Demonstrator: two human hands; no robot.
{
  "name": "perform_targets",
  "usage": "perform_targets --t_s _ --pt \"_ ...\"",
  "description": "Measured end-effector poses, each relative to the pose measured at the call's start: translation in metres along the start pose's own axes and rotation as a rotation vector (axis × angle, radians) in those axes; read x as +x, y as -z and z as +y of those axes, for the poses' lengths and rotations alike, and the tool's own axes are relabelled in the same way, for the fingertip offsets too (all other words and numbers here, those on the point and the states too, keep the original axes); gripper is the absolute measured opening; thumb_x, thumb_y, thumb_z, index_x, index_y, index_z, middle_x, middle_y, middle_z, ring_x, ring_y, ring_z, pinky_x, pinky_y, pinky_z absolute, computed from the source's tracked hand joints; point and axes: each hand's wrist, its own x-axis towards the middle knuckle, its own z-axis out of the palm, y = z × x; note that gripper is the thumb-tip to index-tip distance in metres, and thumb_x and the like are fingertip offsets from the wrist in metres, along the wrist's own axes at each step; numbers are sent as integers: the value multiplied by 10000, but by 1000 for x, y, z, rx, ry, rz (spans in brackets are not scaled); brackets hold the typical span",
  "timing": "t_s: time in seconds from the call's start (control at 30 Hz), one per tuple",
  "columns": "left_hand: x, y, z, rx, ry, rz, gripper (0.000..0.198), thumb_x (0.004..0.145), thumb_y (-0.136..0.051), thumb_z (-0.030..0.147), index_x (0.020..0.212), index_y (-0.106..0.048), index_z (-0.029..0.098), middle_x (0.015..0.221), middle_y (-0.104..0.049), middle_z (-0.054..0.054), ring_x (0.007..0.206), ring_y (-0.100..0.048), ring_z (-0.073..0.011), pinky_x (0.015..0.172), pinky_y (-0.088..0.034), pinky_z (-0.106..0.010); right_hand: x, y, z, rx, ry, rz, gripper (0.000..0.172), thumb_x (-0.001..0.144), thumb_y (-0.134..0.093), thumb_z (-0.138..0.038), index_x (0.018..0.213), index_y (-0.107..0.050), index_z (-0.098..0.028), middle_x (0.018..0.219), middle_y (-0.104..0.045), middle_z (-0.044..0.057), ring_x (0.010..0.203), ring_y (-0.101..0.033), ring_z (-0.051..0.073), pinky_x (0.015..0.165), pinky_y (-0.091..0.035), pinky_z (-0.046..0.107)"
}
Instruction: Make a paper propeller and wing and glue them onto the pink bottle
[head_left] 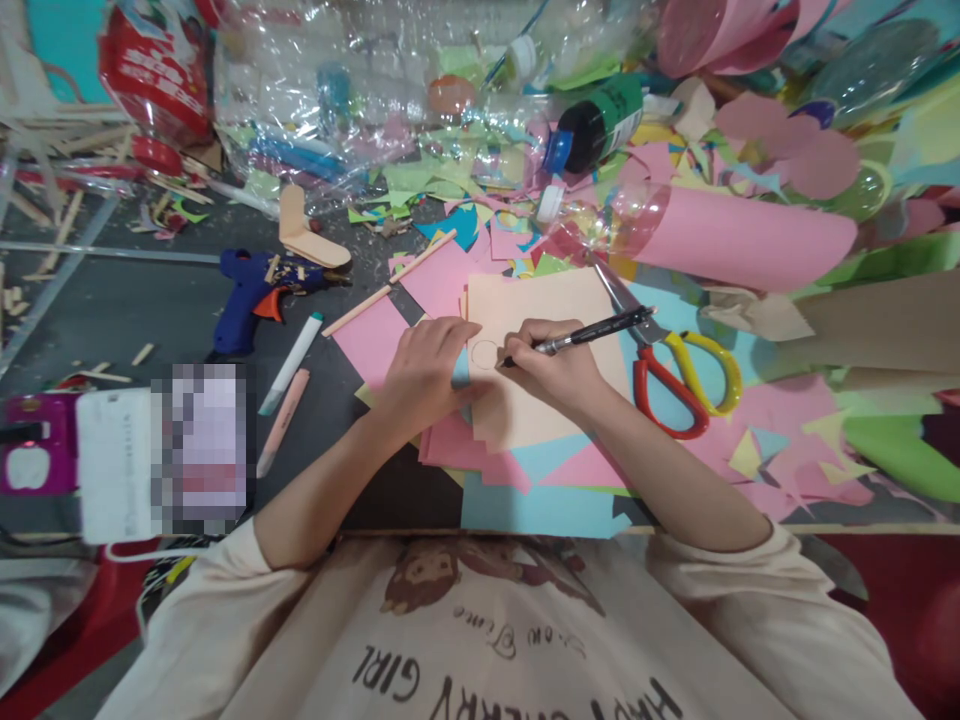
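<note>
My right hand grips a black pen, its tip touching a peach paper sheet beside a small drawn circle. My left hand is closed on a small round thing at the circle's left edge and presses down on the sheet; what it holds is mostly hidden. The peach sheet lies on a stack of pink and blue paper. Red and yellow scissors lie just right of my right hand.
A blue glue gun, two markers and a wooden stick lie at the left. A rolled pink paper, plastic bottles and paper scraps crowd the back. A white device sits at the near left.
</note>
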Motion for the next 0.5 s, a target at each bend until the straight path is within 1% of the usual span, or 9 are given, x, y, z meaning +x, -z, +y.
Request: perform_targets --t_s 0.1,0.23,0.37,0.5 --pt "0 0 0 -7 8 -8 453 895 -570 421 1253 -542 145 1190 -635 -154 1127 -562 -283 914 -411 -385 0 -2 -1 18 -5 44 318 719 -602 -243 497 -376 -216 500 -395 -56 536 -423 98 532 -372 255" --pt "0 0 -1 -27 22 -37 499 854 -635 417 1266 -531 155 1200 -623 -157 1132 -551 -297 927 -411 -403 1 -3 -2 89 -5 114 301 724 -586 -220 512 -372 -217 533 -395 -52 546 -403 94 530 -365 255" --pt "0 1 0 -14 12 -36 499 866 -624 410 1273 -527 139 1204 -622 -160 1138 -548 -292 932 -413 -395 0 -2 0 118 9 87 299 730 -571 -192 519 -361 -219 531 -380 -58 539 -378 90 527 -352 259" --pt "-1 0 0 11 -2 -6 474 893 -588 415 1261 -543 120 1187 -629 -160 1131 -560 -279 926 -416 -379 0 -1 1 51 11 29 304 709 -586 -192 504 -363 -217 507 -370 -63 529 -379 89 520 -345 254"
